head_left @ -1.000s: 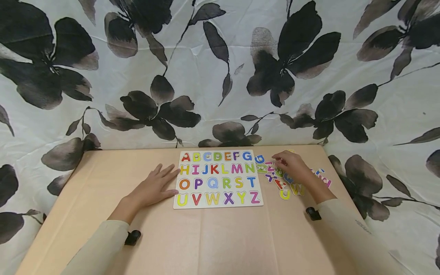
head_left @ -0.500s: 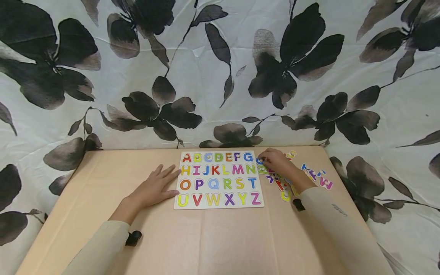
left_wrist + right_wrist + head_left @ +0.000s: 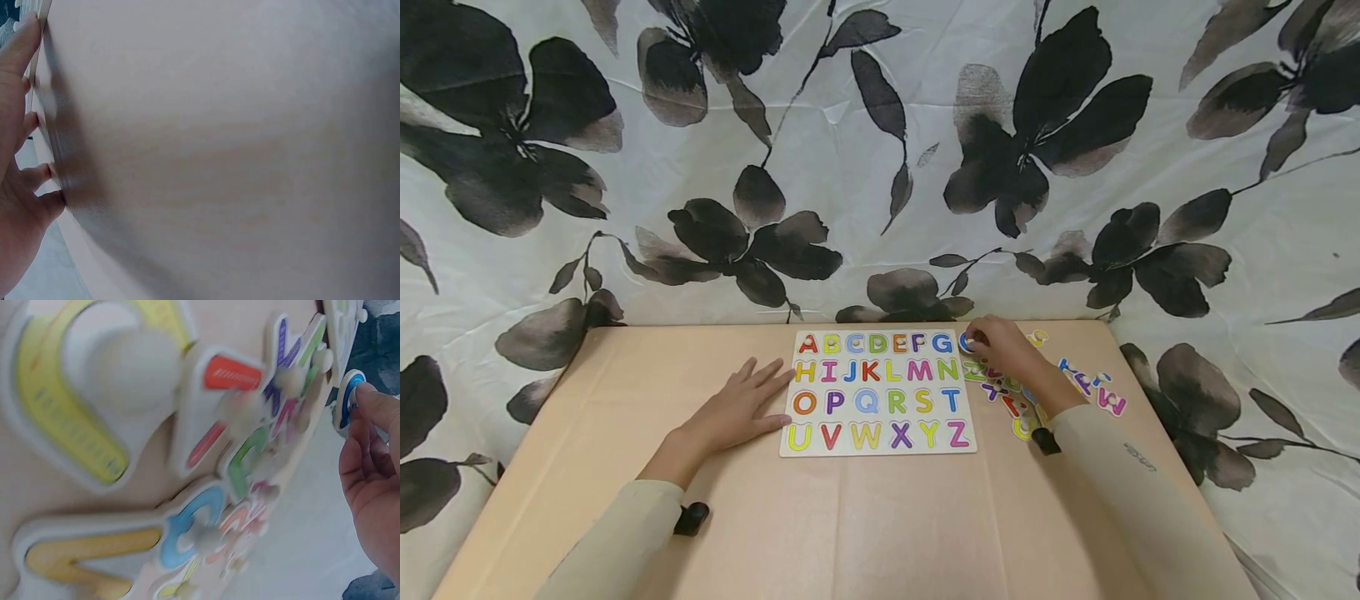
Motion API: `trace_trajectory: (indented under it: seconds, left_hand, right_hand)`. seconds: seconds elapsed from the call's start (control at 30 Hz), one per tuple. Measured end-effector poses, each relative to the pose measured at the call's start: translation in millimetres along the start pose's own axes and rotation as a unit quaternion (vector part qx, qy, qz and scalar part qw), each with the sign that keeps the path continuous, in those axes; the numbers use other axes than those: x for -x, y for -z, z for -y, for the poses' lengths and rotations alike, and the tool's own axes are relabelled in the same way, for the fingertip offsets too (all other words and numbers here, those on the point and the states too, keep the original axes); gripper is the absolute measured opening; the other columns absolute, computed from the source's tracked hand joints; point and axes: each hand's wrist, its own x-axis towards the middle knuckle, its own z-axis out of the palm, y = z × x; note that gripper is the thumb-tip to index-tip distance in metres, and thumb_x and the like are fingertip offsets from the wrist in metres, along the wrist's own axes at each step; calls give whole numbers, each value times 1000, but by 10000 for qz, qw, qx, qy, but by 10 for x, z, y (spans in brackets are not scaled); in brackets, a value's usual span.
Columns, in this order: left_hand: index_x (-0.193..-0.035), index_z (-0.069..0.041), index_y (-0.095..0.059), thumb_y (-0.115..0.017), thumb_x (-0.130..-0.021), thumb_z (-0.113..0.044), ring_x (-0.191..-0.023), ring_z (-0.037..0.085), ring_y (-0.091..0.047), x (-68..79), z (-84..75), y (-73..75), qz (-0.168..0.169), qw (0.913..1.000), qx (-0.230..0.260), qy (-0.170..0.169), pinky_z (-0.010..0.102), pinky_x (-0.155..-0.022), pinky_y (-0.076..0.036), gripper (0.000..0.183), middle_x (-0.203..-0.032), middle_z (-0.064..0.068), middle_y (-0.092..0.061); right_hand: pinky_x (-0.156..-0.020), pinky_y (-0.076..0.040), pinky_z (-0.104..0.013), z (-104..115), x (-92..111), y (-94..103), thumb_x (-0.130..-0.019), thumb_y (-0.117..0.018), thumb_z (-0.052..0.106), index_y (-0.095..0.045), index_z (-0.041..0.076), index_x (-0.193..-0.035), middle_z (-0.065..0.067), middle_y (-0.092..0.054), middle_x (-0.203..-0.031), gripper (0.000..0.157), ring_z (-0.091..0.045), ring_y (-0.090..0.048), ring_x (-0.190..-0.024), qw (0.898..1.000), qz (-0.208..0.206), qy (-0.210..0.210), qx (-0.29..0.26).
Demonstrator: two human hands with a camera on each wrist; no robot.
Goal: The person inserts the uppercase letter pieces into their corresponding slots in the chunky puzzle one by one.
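Observation:
The white alphabet board lies on the table, with rows of coloured letters from A to Z. At its left edge rests my left hand, fingers spread and straight, fingertips right at the rim. My right hand is just beyond the board's upper right corner. Between thumb and fingers it pinches a blue letter piece with a white border, seen nearly edge-on in the right wrist view. Its fingers hide part of that piece. Under the right hand and wrist lies a pile of loose letter pieces, partly covered.
Close to the right wrist camera are a yellow U piece, a red letter piece and an orange-yellow letter piece, all with white knobs. More letter pieces lie near the table's right edge. Floral cloth hangs behind the table.
My right hand has moved left from over the pile to the blue letter piece beside the board, and now pinches it. The left hand has stayed at the board's edge.

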Motion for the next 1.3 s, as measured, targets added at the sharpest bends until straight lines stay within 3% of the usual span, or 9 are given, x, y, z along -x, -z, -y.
trace_trajectory:
  seconds: [0.4,0.7,1.07,1.3]
  left_hand:
    - [-162,-25,-37,-70,-93,-56,-155,54,-15,-16,19,-16,-26,10000,-65,-34,74,-120,-23,82,-171,10,-28]
    - [-162,-26,-37,-70,-93,-56,-155,54,-15,-16,12,-21,-19,10000,-52,-14,73,-120,-23,82,-171,10,-28]
    - [-162,-25,-37,-70,-94,-55,-155,55,-16,-9,11,-20,-57,9999,-74,-97,74,-119,-23,81,-170,11,-29]
    - [-162,-24,-38,-69,-94,-56,-155,55,-16,-2,14,-13,-44,9999,-77,-93,74,-119,-23,81,-170,10,-29]
  right_hand:
    - [-72,-50,-30,226,-192,-135,-99,-72,16,-64,6,-103,-8,-62,-91,13,-21,-56,-83,9996,-206,65,-206]
    - [-73,-52,-29,354,-275,-208,-100,-70,20,-63,8,-104,-8,-63,-92,14,-21,-59,-85,9988,-52,-412,-243]
    - [-69,-52,-26,377,-297,-275,-100,-70,20,-66,6,-105,-8,-63,-91,15,-21,-60,-84,9987,234,-443,23]
    - [-72,-53,-29,390,-282,-299,-100,-70,18,-69,4,-109,-8,-64,-92,17,-21,-60,-84,9992,155,-320,163]
